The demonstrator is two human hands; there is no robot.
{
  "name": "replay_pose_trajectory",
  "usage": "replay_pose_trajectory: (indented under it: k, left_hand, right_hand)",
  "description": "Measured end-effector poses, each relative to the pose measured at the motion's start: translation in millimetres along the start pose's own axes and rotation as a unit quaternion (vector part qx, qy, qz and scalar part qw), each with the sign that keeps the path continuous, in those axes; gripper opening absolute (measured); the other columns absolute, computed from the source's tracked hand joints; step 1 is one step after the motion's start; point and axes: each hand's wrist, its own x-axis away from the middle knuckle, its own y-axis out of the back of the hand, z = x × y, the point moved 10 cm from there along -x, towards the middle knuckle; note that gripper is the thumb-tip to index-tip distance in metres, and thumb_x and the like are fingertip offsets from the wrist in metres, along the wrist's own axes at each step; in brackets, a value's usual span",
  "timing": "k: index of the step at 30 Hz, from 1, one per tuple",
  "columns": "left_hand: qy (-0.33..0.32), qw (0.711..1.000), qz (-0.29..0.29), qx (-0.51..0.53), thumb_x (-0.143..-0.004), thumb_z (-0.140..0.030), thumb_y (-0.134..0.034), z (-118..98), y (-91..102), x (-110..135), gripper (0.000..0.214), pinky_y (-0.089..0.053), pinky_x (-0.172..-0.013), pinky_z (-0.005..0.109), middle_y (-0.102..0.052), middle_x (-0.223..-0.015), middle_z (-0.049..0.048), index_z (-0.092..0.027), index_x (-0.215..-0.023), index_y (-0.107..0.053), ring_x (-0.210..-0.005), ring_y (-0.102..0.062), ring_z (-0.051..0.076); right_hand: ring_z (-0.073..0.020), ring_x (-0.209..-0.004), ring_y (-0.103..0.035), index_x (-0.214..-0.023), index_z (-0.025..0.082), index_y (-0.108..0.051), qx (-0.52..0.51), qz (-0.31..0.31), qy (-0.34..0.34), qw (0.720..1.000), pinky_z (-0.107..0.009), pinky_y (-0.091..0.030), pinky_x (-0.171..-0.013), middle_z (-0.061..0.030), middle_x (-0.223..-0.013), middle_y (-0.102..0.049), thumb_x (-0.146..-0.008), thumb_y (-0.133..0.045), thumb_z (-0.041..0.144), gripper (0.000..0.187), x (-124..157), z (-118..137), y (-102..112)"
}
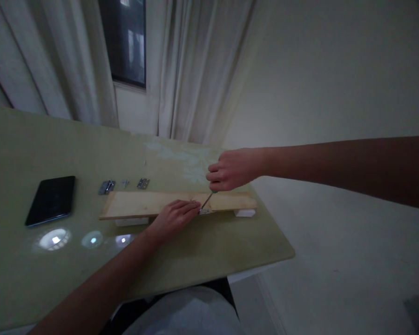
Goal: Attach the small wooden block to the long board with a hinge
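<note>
A long pale wooden board (136,203) lies across the table on two white blocks. My right hand (235,170) is closed around the handle of a screwdriver (207,199), and the fist hides most of that handle. The shaft slants down to the left, its tip at a small metal hinge (204,211) on the board's near edge. My left hand (177,215) rests on the board beside the tip, fingers pressed together at the hinge. Whatever those fingertips pinch is too small to make out.
Behind the board lie another hinge (143,183), some screws (125,183) and a hinge stack with a screw on it (106,187). A black tablet (52,200) is at the left. The table's (251,251) right corner is close, with curtains (202,70) and a wall beyond.
</note>
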Motion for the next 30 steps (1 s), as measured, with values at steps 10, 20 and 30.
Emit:
replay_pose_trajectory:
  k: [10, 20, 30]
  left_hand:
    - [-0.006, 1.0, 0.005, -0.012, -0.102, -0.009, -0.055, -0.5, -1.8, 0.8, 0.024, -0.062, -0.091, 0.04, -0.078, -0.129, 0.011, -0.014, -0.12, -0.071, -0.109, -0.076, 0.025]
    - [-0.011, 1.0, 0.003, -0.004, -0.101, -0.009, -0.055, -1.4, -2.5, 1.1, 0.028, -0.061, -0.093, 0.04, -0.077, -0.129, 0.0135, -0.014, -0.124, -0.071, -0.113, -0.075, 0.025]
    - [-0.009, 1.0, -0.005, -0.013, -0.103, -0.009, -0.055, -1.3, -3.8, 1.8, 0.027, -0.062, -0.091, 0.04, -0.078, -0.127, 0.0127, -0.012, -0.125, -0.07, -0.11, -0.076, 0.025]
  right_hand:
    - [-0.0221, -0.082, -0.069, -0.114, 0.014, -0.074, -0.114, 0.067, -0.158, 0.979, -0.03, -0.037, -0.062, -0.0114, -0.1, -0.077, -0.098, -0.067, 0.045, 0.035, -14.2, -29.3, -11.1]
    - [-0.0159, -0.062, -0.063, -0.083, 0.011, -0.076, -0.326, 0.188, -0.23, 0.898, -0.03, -0.041, -0.062, -0.0091, -0.076, -0.074, -0.104, -0.054, 0.055, 0.054, -4.1, -26.9, -50.5]
    - [-0.0214, -0.086, -0.068, -0.103, 0.016, -0.077, -0.164, 0.057, -0.125, 0.977, -0.032, -0.039, -0.068, -0.0108, -0.099, -0.077, -0.103, -0.058, 0.031, 0.024, -7.0, -23.7, -20.8]
